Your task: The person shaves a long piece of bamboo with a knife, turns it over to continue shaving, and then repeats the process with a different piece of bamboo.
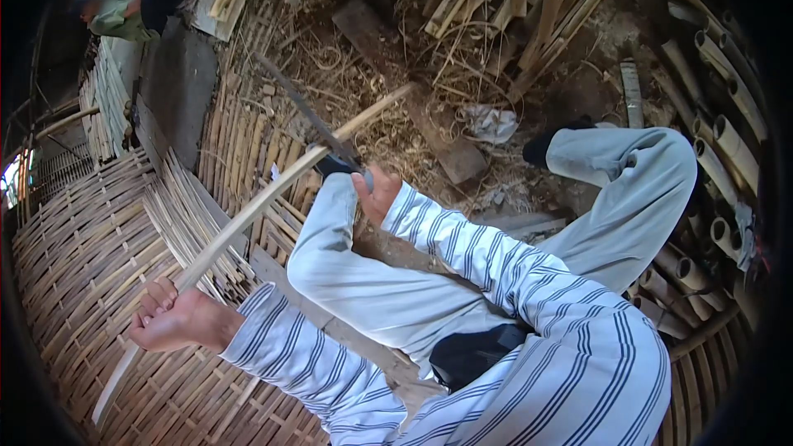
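A long split bamboo strip (239, 221) runs diagonally from the lower left to the floor litter at the upper middle. My left hand (186, 314) is closed around it near its lower end, fingers curled over. In my right hand (380, 192), beside my bent knee, is the handle of a long-bladed knife (293, 97). Its dark blade points up and left and crosses the strip just beyond my fist. The strip's pale outer end extends past the blade over the shavings.
Woven bamboo matting (91, 256) lies at the left. Thin slats (188, 211) rest beside it. Shavings and a wooden plank (438, 136) cover the floor ahead. Split bamboo (545, 0) is piled at the top, and cut poles (731, 149) at the right. Another person (124, 16) sits at the upper left.
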Demonstrator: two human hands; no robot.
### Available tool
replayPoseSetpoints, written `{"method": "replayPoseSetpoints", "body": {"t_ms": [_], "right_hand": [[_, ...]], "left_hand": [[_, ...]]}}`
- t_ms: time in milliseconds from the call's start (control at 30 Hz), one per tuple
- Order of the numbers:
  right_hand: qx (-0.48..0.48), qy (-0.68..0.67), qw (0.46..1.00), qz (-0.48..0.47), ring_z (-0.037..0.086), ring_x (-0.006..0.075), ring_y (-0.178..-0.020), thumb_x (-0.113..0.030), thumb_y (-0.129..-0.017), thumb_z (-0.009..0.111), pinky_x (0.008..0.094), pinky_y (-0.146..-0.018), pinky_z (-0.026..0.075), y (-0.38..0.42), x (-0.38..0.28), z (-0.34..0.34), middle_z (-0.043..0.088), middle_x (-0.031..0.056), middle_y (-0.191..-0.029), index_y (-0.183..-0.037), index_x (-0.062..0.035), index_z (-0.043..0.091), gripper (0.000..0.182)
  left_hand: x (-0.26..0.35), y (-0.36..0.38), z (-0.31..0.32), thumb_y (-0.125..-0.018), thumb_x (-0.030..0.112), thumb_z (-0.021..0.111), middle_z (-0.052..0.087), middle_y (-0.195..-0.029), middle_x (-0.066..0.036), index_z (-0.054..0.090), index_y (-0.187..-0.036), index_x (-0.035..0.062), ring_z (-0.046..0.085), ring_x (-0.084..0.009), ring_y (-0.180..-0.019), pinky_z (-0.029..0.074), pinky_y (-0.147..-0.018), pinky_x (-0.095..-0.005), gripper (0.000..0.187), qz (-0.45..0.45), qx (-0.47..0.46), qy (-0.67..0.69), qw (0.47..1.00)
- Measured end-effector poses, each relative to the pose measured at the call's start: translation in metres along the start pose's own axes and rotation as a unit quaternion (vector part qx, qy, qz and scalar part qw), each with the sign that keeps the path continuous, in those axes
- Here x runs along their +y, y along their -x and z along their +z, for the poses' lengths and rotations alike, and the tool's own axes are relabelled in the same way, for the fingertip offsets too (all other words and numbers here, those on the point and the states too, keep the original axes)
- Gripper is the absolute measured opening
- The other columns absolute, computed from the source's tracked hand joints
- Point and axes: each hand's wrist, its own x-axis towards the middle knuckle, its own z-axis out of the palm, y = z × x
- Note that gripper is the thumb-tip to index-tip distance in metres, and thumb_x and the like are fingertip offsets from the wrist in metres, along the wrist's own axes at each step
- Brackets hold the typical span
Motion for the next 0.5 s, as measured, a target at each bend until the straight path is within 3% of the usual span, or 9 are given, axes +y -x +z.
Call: {"method": "replayPoseSetpoints", "body": {"t_ms": [33, 133, 167, 200, 267, 467, 500], "right_hand": [[-0.01, -0.022, 1.0, -0.007, 0.058, 0.0413, -0.051, -0.035, -0.091, 0.052, 0.0468, -0.045, 0.045, 0.002, -0.015, -0.007, 0.053, 0.0227, -0.054, -0.077, -0.0014, 0.052, 0.036], [0.01, 0.028, 1.0, -0.01, 0.058, 0.0413, -0.05, -0.034, -0.091, 0.052, 0.0467, -0.045, 0.045, -0.004, -0.003, -0.007, 0.054, 0.0233, -0.055, -0.076, -0.0016, 0.053, 0.036], [0.016, 0.047, 0.998, 0.032, 0.058, 0.0416, -0.052, -0.037, -0.091, 0.052, 0.047, -0.047, 0.045, -0.01, 0.007, -0.011, 0.055, 0.0234, -0.056, -0.075, -0.0022, 0.055, 0.038], [0.039, 0.033, 0.994, 0.096, 0.058, 0.0421, -0.054, -0.04, -0.091, 0.05, 0.0476, -0.048, 0.046, -0.017, 0.03, -0.005, 0.056, 0.0243, -0.059, -0.076, -0.0017, 0.056, 0.042], [0.103, 0.089, 0.989, 0.059, 0.058, 0.0428, -0.056, -0.043, -0.092, 0.047, 0.0481, -0.05, 0.046, -0.037, 0.083, 0.011, 0.056, 0.0245, -0.06, -0.076, -0.0009, 0.057, 0.046], [-0.046, -0.019, 0.999, -0.006, 0.059, 0.043, -0.052, -0.038, -0.09, 0.051, 0.0492, -0.048, 0.049, -0.013, -0.012, -0.024, 0.055, 0.0253, -0.054, -0.081, 0.0004, 0.057, 0.04], [-0.032, -0.01, 0.999, -0.031, 0.059, 0.0414, -0.048, -0.037, -0.09, 0.052, 0.0478, -0.045, 0.048, -0.015, -0.013, -0.022, 0.054, 0.0242, -0.051, -0.081, -0.0008, 0.057, 0.037]], "left_hand": [[0.001, 0.0, -0.001, -0.075, 0.014, 0.035, 0.018, -0.052, 0.001, 0.016, -0.059, 0.0187, 0.017, -0.012, -0.045, 0.016, -0.045, -0.0288, 0.025, -0.003, -0.007, 0.004, 1.0], [0.003, 0.003, 0.001, -0.075, 0.014, 0.035, 0.017, -0.052, 0.001, 0.016, -0.058, 0.0185, 0.016, -0.0119, -0.044, 0.015, -0.044, -0.0287, 0.026, -0.008, -0.019, 0.017, 1.0], [0.005, 0.005, 0.002, -0.075, 0.014, 0.035, 0.017, -0.052, 0.001, 0.016, -0.058, 0.0184, 0.015, -0.0118, -0.044, 0.015, -0.044, -0.0287, 0.026, -0.004, -0.018, 0.02, 1.0], [0.006, 0.005, 0.004, -0.075, 0.014, 0.035, 0.017, -0.052, 0.001, 0.016, -0.058, 0.0184, 0.015, -0.0117, -0.044, 0.014, -0.043, -0.0287, 0.026, 0.0, -0.019, 0.026, 0.999], [0.007, 0.007, 0.01, -0.075, 0.014, 0.036, 0.016, -0.051, 0.002, 0.016, -0.057, 0.0191, 0.014, -0.0113, -0.042, 0.013, -0.042, -0.0285, 0.027, -0.002, -0.003, 0.044, 0.999], [0.014, 0.022, 0.021, -0.075, 0.012, 0.034, 0.017, -0.049, 0.001, 0.016, -0.056, 0.0196, 0.016, -0.0128, -0.042, 0.018, -0.044, -0.0291, 0.027, 0.024, -0.051, 0.007, 0.998], [0.013, 0.021, 0.02, -0.075, 0.013, 0.034, 0.017, -0.049, 0.001, 0.016, -0.055, 0.0197, 0.016, -0.0129, -0.041, 0.018, -0.043, -0.0288, 0.028, 0.025, -0.072, 0.017, 0.997]]}}
